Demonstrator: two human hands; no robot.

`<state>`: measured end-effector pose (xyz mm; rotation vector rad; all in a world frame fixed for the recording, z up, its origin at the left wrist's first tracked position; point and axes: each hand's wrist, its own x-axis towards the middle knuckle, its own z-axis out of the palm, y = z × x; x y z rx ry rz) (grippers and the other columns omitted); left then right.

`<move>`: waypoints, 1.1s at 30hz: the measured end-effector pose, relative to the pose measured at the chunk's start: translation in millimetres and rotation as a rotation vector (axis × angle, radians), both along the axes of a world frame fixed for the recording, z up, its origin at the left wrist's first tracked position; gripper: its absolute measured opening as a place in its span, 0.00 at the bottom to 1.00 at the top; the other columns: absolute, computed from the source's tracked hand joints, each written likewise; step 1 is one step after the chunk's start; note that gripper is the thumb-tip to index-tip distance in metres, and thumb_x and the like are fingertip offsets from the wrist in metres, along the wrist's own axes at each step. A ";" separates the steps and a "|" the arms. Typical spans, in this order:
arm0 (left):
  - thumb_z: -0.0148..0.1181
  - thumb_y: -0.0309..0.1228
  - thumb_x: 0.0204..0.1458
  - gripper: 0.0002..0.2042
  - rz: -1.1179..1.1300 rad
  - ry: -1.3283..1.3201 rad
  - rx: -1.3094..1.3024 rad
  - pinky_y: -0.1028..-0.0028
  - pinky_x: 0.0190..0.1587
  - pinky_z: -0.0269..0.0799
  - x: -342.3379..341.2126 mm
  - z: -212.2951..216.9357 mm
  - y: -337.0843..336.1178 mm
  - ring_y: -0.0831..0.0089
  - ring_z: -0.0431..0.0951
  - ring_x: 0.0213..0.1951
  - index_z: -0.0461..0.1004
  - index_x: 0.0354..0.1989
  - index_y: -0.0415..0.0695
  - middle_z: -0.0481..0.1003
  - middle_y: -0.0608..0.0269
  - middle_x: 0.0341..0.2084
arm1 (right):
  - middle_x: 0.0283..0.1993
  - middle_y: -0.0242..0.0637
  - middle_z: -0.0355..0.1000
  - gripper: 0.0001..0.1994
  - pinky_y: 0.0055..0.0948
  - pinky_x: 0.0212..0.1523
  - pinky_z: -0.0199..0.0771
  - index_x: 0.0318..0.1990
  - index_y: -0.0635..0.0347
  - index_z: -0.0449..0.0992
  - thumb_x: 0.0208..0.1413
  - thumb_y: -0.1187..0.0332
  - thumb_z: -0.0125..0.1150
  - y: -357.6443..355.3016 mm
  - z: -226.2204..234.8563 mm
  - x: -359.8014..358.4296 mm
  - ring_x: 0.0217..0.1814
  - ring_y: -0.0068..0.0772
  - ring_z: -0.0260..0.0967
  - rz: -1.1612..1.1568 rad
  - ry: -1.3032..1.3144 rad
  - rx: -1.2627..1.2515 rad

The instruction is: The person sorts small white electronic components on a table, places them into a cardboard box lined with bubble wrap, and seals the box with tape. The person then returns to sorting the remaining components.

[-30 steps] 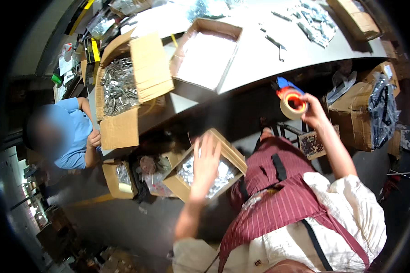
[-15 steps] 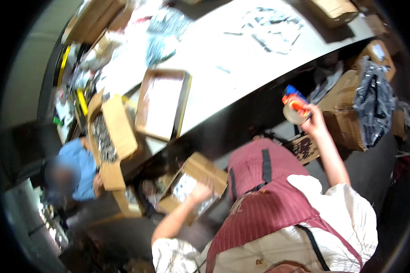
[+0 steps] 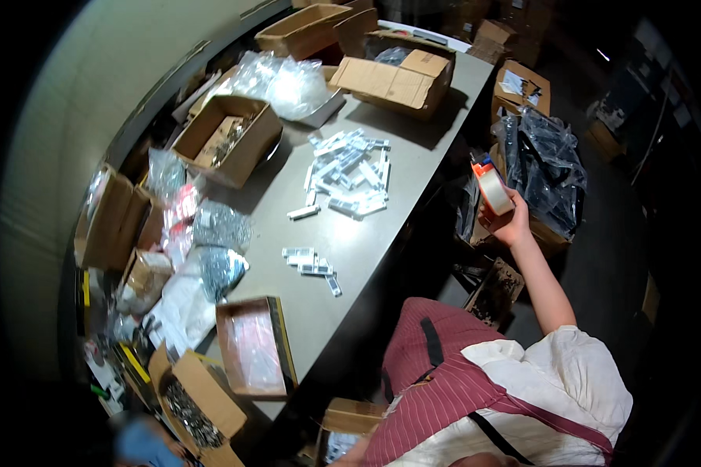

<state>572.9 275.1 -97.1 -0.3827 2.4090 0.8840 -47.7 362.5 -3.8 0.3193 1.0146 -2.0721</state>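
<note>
My right hand point(image 3: 511, 226) is raised out to the right, past the table's edge. Its fingers are closed on a tape dispenser point(image 3: 491, 187) with an orange and blue head and a wide roll of pale tape. At the bottom edge, only a bit of skin of my left hand or arm point(image 3: 357, 453) shows beside my apron. Its fingers cannot be made out. Right by it stands an open cardboard carton point(image 3: 352, 418) with pale packets inside.
The table point(image 3: 358, 261) bears a pile of small white-and-grey pieces point(image 3: 350, 171), a shallow box point(image 3: 221, 342), plastic bags point(image 3: 222, 226) and cartons point(image 3: 226, 140). A co-worker's blue sleeve point(image 3: 144, 444) is beside a carton of metal parts point(image 3: 191, 412). Black plastic-wrapped goods point(image 3: 549, 163) stand right.
My view has swung up over the table, so the carton and left arm now sit at the lower edge. My right hand still holds the tape dispenser, its roll now facing me more.
</note>
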 end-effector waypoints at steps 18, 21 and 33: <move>0.46 0.38 0.61 0.20 0.107 -0.831 -0.385 0.45 0.71 0.46 -84.5 -0.7 65.8 0.55 0.65 0.64 0.78 0.56 0.49 0.72 0.53 0.60 | 0.42 0.39 0.73 0.40 0.27 0.26 0.65 0.49 0.54 0.71 0.45 0.25 0.59 -134.2 -163.6 -530.1 0.34 0.33 0.67 0.182 0.278 0.474; 0.46 0.38 0.62 0.20 0.071 -0.862 -0.252 0.44 0.73 0.43 -110.1 -39.7 157.3 0.56 0.63 0.66 0.77 0.58 0.50 0.71 0.54 0.61 | 0.44 0.36 0.74 0.33 0.27 0.28 0.64 0.52 0.47 0.72 0.46 0.34 0.65 -168.5 -145.5 -632.1 0.39 0.32 0.70 0.252 0.546 0.540; 0.68 0.36 0.47 0.28 1.892 -0.741 -0.834 0.53 0.68 0.50 -125.6 -20.7 213.9 0.56 0.61 0.65 0.70 0.57 0.39 0.64 0.50 0.63 | 0.40 0.35 0.80 0.16 0.20 0.18 0.60 0.49 0.55 0.79 0.65 0.55 0.54 -242.6 -180.1 -615.2 0.23 0.20 0.63 0.456 0.841 0.718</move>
